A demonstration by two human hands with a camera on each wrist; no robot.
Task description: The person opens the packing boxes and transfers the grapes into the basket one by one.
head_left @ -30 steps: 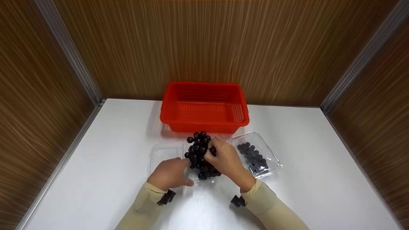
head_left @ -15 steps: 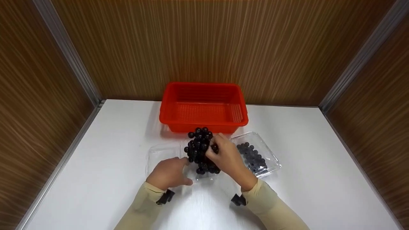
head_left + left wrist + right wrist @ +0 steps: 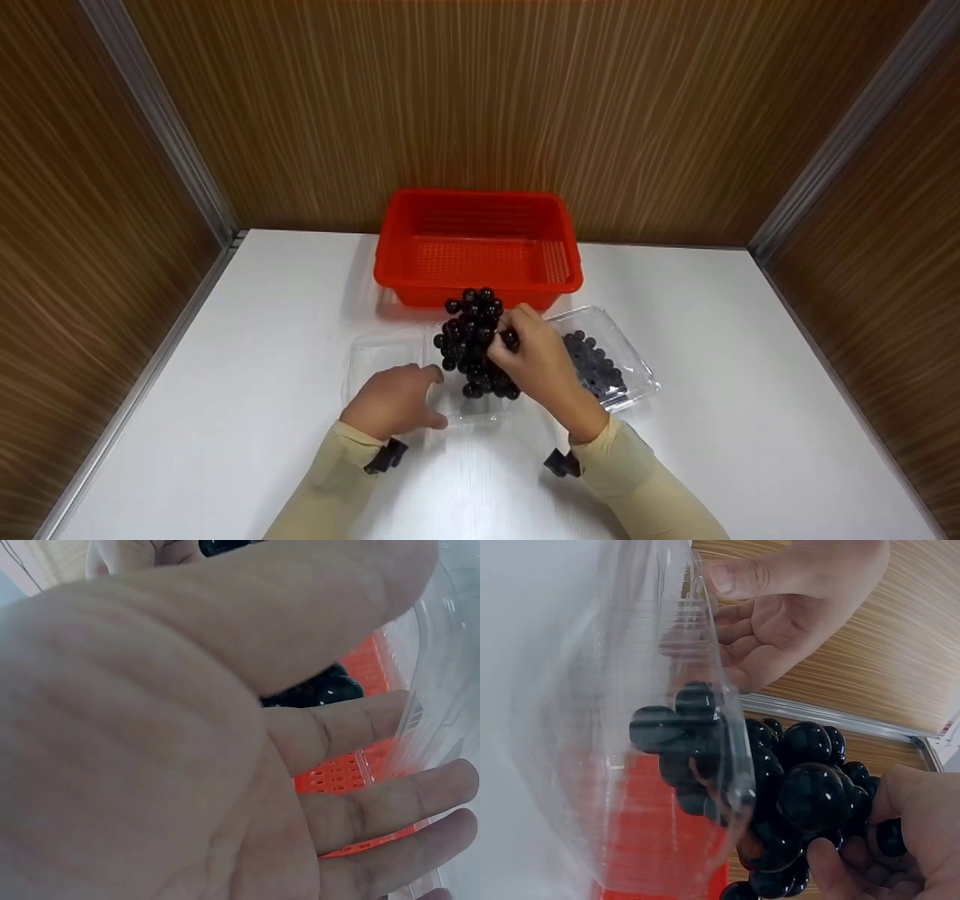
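A bunch of black grapes (image 3: 469, 337) hangs from my right hand (image 3: 536, 360), whose thumb and fingers pinch it at its right side. The grapes are above a clear plastic clamshell box (image 3: 472, 420), and their lower part overlaps it in the right wrist view. My left hand (image 3: 394, 401) is at the box's left side, thumb and fingers spread apart. In the left wrist view its fingers (image 3: 367, 814) look nearly straight beside the clear plastic wall (image 3: 446, 667); whether they touch it I cannot tell. The lid (image 3: 375, 356) lies folded out to the left, partly behind that hand.
Behind the grapes a red plastic basket (image 3: 412, 285) stands against the wood-grain wall (image 3: 480, 97). To the right, a second clear box (image 3: 641, 375) holds small dark round fruit (image 3: 592, 364). White tabletop (image 3: 720, 360) extends on both sides.
My right hand has raised the grapes a little, up and away from the box toward the basket. The left hand has shifted slightly left and stays by the box.
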